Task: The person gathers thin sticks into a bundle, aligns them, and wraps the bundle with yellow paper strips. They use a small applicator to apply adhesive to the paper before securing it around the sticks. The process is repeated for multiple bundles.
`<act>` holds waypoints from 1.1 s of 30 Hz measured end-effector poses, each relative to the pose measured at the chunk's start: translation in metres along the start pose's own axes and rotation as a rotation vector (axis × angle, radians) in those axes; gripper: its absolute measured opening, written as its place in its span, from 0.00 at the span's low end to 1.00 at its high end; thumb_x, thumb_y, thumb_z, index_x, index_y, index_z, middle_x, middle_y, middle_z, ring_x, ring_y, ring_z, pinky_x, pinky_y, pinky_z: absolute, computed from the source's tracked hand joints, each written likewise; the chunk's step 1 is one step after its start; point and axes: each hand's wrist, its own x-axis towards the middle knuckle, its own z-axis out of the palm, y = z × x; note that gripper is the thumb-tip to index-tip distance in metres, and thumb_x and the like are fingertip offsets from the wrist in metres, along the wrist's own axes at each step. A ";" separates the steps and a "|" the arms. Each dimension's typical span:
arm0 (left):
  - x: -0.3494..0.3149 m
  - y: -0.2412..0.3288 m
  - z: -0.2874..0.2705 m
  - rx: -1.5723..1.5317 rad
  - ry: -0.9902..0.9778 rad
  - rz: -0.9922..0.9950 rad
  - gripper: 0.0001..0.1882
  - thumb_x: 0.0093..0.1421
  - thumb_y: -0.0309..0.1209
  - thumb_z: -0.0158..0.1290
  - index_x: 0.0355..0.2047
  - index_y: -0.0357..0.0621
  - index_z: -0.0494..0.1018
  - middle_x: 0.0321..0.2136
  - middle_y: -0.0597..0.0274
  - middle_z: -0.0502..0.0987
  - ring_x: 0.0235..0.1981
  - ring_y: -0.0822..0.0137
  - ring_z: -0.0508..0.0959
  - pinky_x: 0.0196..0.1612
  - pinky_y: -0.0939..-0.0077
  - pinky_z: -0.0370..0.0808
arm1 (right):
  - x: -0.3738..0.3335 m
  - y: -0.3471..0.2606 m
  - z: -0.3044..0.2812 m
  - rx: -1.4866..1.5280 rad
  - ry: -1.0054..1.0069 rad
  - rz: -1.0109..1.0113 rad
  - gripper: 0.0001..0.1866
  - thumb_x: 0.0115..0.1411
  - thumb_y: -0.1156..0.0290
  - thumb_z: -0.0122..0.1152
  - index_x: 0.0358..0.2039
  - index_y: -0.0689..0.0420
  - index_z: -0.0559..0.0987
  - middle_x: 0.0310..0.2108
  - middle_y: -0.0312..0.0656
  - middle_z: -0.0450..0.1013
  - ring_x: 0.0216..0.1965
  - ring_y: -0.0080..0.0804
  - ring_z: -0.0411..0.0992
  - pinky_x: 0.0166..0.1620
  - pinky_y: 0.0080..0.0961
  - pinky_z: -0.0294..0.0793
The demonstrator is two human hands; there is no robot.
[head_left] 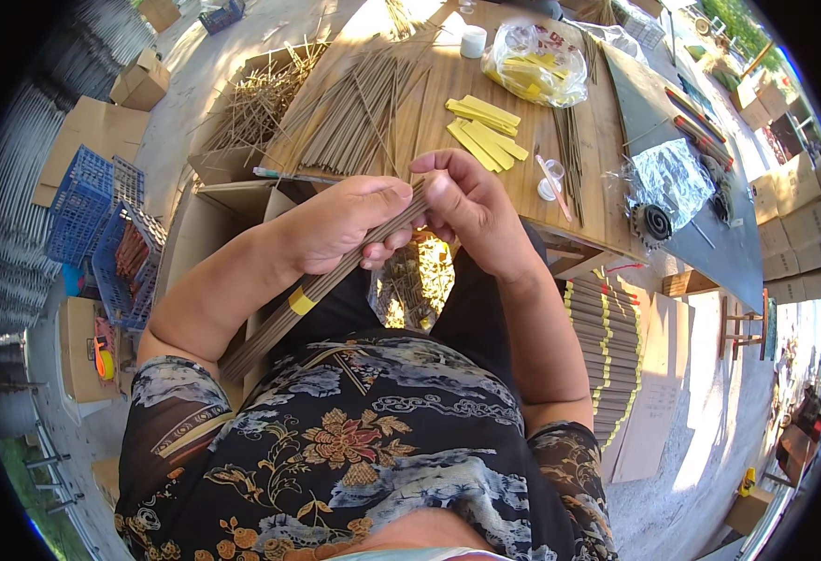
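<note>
1. Currently, left hand (349,222) wraps a bundle of thin brown sticks (335,271), which slants down-left from the grip; yellow band (302,300) below it.
2. Right hand (471,213): thumb and fingers closed about the bundle's upper end.
3. Beyond the hands, on the desk (606,201): loose sticks (354,122) leftward, yellow strips (487,142) rightward.

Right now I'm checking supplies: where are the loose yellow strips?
In the head view, the loose yellow strips lie on the wooden table, right of centre, just beyond the right hand.
</note>
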 end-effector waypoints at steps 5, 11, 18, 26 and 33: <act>-0.002 -0.008 -0.001 -0.058 -0.031 -0.043 0.17 0.61 0.44 0.42 0.33 0.41 0.63 0.21 0.64 0.66 0.14 0.78 0.64 0.18 0.87 0.63 | -0.003 0.019 -0.009 0.007 -0.136 -0.011 0.13 0.55 0.69 0.57 0.37 0.62 0.69 0.24 0.32 0.69 0.23 0.11 0.63 0.24 0.09 0.62; -0.010 -0.018 0.011 -0.142 0.000 -0.079 0.16 0.61 0.43 0.41 0.36 0.41 0.62 0.22 0.62 0.68 0.15 0.77 0.66 0.18 0.86 0.65 | -0.014 0.018 -0.003 0.076 -0.165 0.003 0.11 0.55 0.73 0.57 0.36 0.63 0.69 0.27 0.34 0.70 0.29 0.16 0.68 0.32 0.13 0.68; -0.008 -0.021 0.006 -0.141 -0.029 -0.077 0.16 0.63 0.44 0.38 0.34 0.42 0.62 0.19 0.67 0.66 0.14 0.81 0.64 0.16 0.90 0.62 | -0.009 0.022 -0.010 0.048 -0.190 0.021 0.11 0.55 0.74 0.56 0.38 0.63 0.70 0.28 0.35 0.71 0.30 0.18 0.69 0.34 0.14 0.69; 0.005 -0.030 -0.025 0.016 0.059 -0.035 0.17 0.62 0.45 0.39 0.33 0.42 0.63 0.19 0.68 0.64 0.13 0.82 0.61 0.15 0.91 0.59 | 0.025 0.040 -0.026 -0.089 -0.220 0.103 0.17 0.53 0.69 0.59 0.42 0.61 0.69 0.26 0.32 0.68 0.27 0.16 0.65 0.31 0.15 0.66; 0.012 -0.038 -0.062 -0.031 0.236 -0.049 0.16 0.62 0.43 0.39 0.31 0.42 0.63 0.17 0.68 0.65 0.12 0.82 0.60 0.14 0.90 0.60 | 0.093 0.090 -0.136 -1.022 0.560 0.194 0.14 0.48 0.60 0.60 0.29 0.57 0.77 0.30 0.45 0.73 0.34 0.38 0.71 0.37 0.30 0.69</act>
